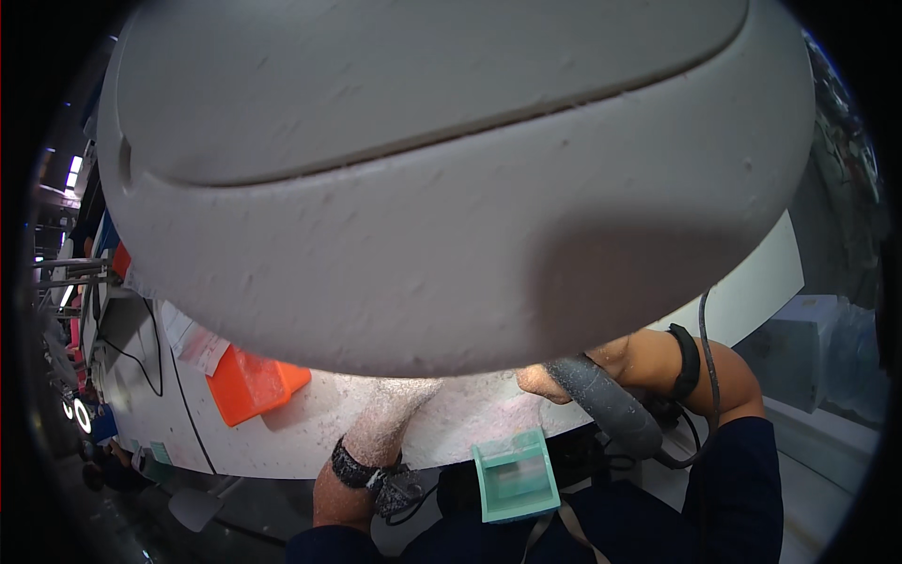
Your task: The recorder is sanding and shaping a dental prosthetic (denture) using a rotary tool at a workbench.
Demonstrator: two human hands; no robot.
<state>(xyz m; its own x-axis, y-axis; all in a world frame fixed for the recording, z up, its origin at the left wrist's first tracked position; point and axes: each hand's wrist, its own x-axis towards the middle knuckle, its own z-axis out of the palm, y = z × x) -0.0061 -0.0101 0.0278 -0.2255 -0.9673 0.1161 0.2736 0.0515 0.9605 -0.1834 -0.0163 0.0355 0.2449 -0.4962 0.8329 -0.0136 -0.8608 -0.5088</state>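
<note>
Across the upper part of the view, a big rounded grey housing (423, 207), sprinkled with fine flecks and covering much of the white table (293, 444). Directly under the lower rim of the housing, near its middle, the left hand (411, 386), strongly dusted with white powder — fingers hidden by the housing, so impossible to tell whether wide or narrow, or closed on something. At its wrist, a speckled black wristband (351, 464). Also under the rim, but to the right of the housing's middle, the right hand (613, 353), closed in a narrow grip on a thick grey tool (615, 414) of cylinder shape, inclined, with the upper end reaching to the rim of the housing and the lower end coming toward the body. Partly covered as well, this hand, so not every finger possible to follow. From the lower end of the tool, a dark cable (713, 395) bending upward to the housing's right rim. Below the housing, between the two forearms and at the table edge, a pale green tray (520, 505); on the table just above this tray, whitish powder. Below the housing's left side, an orange tray (235, 400), touching a plastic-covered paper (194, 338) — partly overlapped, apparently. Beyond the housing's lower right, a pale box (794, 348) beside clear plastic (855, 362).
</note>
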